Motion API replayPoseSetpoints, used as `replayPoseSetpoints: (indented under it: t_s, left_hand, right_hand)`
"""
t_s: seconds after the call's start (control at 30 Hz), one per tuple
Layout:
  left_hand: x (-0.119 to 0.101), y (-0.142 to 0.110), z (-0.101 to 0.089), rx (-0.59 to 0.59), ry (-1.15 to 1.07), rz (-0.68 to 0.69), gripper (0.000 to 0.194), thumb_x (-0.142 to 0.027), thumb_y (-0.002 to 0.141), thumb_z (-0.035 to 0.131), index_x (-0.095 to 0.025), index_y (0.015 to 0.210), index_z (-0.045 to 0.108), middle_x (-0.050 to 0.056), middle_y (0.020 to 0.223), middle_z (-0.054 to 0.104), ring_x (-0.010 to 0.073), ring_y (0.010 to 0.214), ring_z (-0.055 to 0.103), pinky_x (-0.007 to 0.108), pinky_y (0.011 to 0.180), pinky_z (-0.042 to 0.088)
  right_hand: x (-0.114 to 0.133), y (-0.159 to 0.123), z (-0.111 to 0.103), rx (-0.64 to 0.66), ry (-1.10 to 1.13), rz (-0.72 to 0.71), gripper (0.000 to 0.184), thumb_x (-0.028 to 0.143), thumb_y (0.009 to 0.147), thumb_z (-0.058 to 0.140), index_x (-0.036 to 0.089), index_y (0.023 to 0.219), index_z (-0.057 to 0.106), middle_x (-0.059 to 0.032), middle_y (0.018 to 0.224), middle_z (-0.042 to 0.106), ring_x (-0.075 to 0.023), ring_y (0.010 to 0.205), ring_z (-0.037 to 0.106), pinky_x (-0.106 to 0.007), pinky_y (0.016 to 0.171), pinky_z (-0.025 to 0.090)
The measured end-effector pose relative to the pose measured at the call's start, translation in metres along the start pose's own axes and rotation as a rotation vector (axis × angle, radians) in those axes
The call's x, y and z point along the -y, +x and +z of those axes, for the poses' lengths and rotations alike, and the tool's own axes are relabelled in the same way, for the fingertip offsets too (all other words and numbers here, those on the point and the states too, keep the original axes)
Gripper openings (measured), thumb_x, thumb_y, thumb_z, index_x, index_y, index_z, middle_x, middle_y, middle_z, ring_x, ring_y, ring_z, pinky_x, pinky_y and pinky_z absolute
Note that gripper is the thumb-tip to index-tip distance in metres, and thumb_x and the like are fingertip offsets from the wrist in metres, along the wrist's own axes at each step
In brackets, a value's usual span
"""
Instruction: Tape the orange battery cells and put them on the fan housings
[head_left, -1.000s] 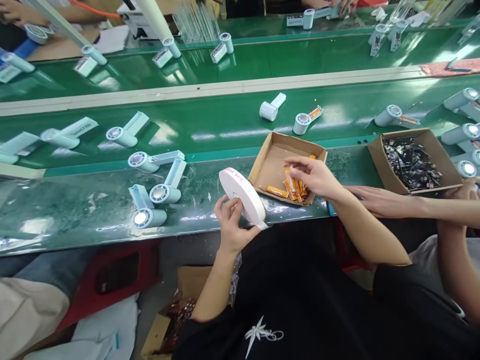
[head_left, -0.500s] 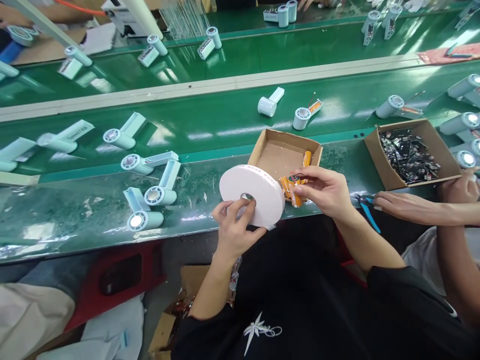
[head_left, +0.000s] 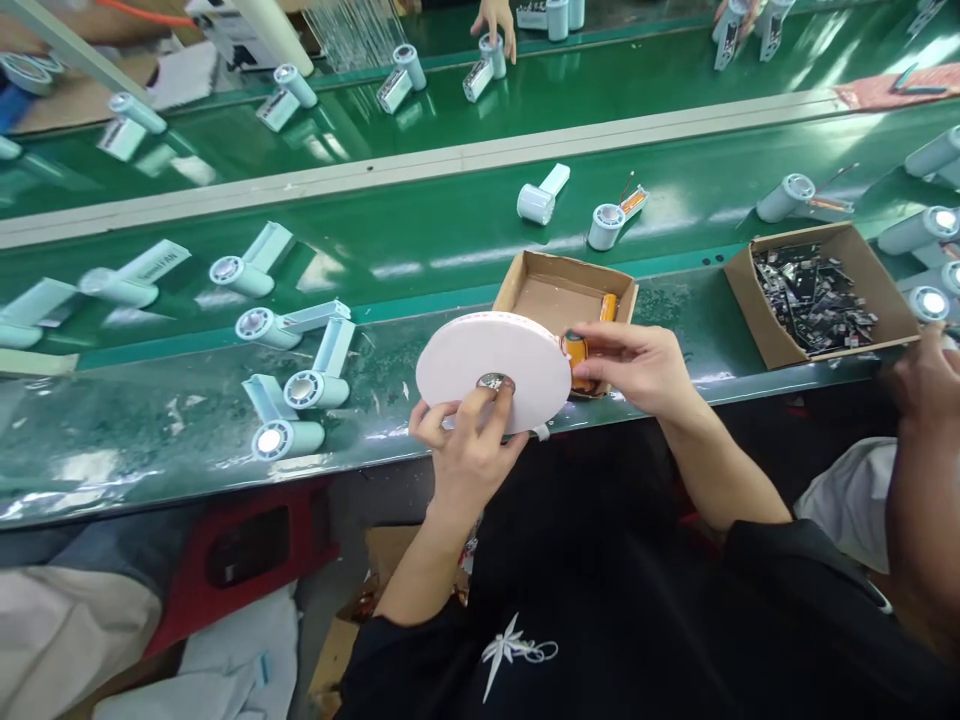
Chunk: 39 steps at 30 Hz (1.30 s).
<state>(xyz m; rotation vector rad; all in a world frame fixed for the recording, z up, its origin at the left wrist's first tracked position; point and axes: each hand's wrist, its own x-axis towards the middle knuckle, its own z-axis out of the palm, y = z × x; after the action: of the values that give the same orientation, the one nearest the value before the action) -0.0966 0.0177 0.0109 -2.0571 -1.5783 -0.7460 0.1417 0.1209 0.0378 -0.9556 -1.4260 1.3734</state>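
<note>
My left hand (head_left: 474, 440) grips a wide white tape roll (head_left: 450, 355), fingers at its centre hole and thumb low on its edge. A short loose tab of tape sticks out at the roll's lower right. My right hand (head_left: 637, 368) pinches an orange cylindrical battery (head_left: 576, 348) against or very near the roll's right edge; I cannot tell whether they touch. Behind both stands a shallow cardboard box (head_left: 551, 285), in which another orange battery (head_left: 609, 306) lies at the right wall. The roll and my right hand hide the box's front part.
Several pale blue handheld fans (head_left: 319, 388) lie on the green bench (head_left: 390, 400) at left, others on the belt (head_left: 435, 235) behind. A box of small black circuit boards (head_left: 817, 300) stands at right, by a co-worker's hand (head_left: 930, 375). Another person's hand (head_left: 496, 22) touches a fan across the line.
My left hand has tilted the roll flatter and shifted it slightly left. My right hand has brought the battery up to its edge. The co-worker's hand with blue cutters has left view at right.
</note>
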Motion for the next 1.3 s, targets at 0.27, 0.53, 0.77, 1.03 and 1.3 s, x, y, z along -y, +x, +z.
replayPoseSetpoints:
  t_s: [0.27,0.53,0.77,1.03,1.3]
  left_hand:
    - [0.008,0.01,-0.004,0.059,-0.001,-0.003,0.064,-0.024,0.093,0.079,-0.038,0.155,0.067,0.01,0.122,0.077,0.0329,0.11,0.044,0.057,0.112,0.034]
    - [-0.04,0.017,0.008,0.085,-0.035,-0.228,0.069,-0.056,0.095,0.077,-0.021,0.154,0.067,0.021,0.131,0.069,0.0365,0.111,0.048,0.059,0.108,0.035]
    - [-0.032,-0.027,-0.01,0.295,-0.106,-0.031,0.056,-0.043,0.096,0.078,-0.023,0.147,0.071,0.018,0.12,0.072,0.0335,0.106,0.051,0.051,0.097,0.04]
    - [0.114,-0.054,-0.02,0.329,-0.177,-0.391,0.072,-0.063,0.096,0.069,-0.025,0.156,0.059,0.019,0.142,0.063,0.0435,0.135,0.054,0.062,0.119,0.043]
    - [0.061,0.192,0.127,0.518,-0.249,-0.107,0.065,-0.058,0.106,0.049,-0.024,0.16,0.055,0.017,0.153,0.066,0.0395,0.146,0.054,0.056,0.127,0.039]
  right_hand:
    - [0.008,0.01,-0.003,-0.058,0.08,0.033,0.044,0.036,0.065,0.108,0.026,0.105,0.091,-0.0028,0.11,0.087,-0.034,0.109,0.084,-0.055,0.109,0.07]
    - [-0.032,0.012,0.038,-0.391,0.28,-0.206,0.066,0.057,0.093,0.086,0.046,0.154,0.062,0.0001,0.156,0.068,-0.0307,0.145,0.067,-0.05,0.113,0.067]
    - [-0.016,0.024,-0.037,-0.483,0.183,-0.356,0.052,0.058,0.087,0.092,0.045,0.134,0.076,0.0003,0.133,0.079,-0.0258,0.118,0.08,-0.043,0.1,0.071]
    - [-0.007,-0.001,-0.139,-0.484,0.116,-0.316,0.054,0.043,0.077,0.103,0.058,0.124,0.08,0.0051,0.114,0.082,-0.022,0.094,0.084,-0.034,0.074,0.073]
    - [-0.038,0.012,-0.107,-0.509,-0.073,-0.36,0.039,0.022,0.069,0.102,0.03,0.102,0.082,0.001,0.101,0.086,-0.0249,0.092,0.086,-0.036,0.078,0.076]
